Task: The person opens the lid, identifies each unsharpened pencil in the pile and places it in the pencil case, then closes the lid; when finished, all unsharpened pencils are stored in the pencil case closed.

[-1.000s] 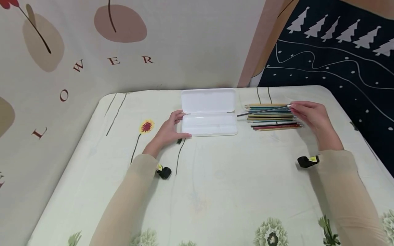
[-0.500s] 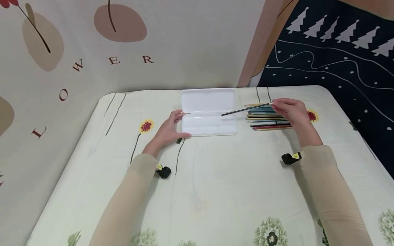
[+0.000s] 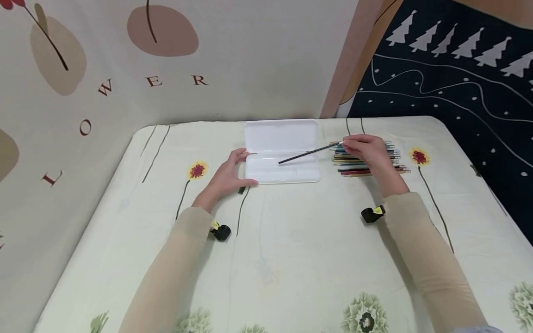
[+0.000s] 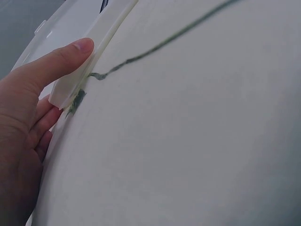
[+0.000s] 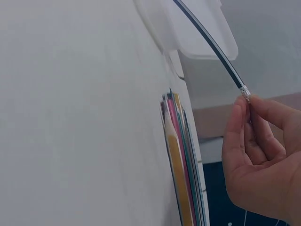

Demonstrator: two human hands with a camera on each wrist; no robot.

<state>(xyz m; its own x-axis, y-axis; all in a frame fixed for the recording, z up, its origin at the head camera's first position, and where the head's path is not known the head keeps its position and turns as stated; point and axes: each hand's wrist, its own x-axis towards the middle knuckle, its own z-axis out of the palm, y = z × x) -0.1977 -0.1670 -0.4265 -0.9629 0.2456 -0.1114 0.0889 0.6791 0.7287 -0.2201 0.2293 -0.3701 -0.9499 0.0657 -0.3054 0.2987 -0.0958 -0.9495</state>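
A white pencil case lies with its lid folded back on the cloth-covered table. My left hand holds its left end, the thumb on the front rim and the other fingers along the side. Between thumb and fingertips, my right hand pinches a dark pencil at its metal-capped end. The pencil's far tip points left, over the tray of the case. Beneath and beside the right hand lies a row of several coloured pencils; the right wrist view shows a yellow pencil at the row's edge.
The table's cover is pale with printed flowers. A light wall hanging with lettering rises behind the table, and a dark cloth with white trees hangs at the right. A small black camera sits on each wrist.
My right hand has moved left with the pencil, carrying its tip from beside the case to over the tray. The left hand has stayed in place on the case.
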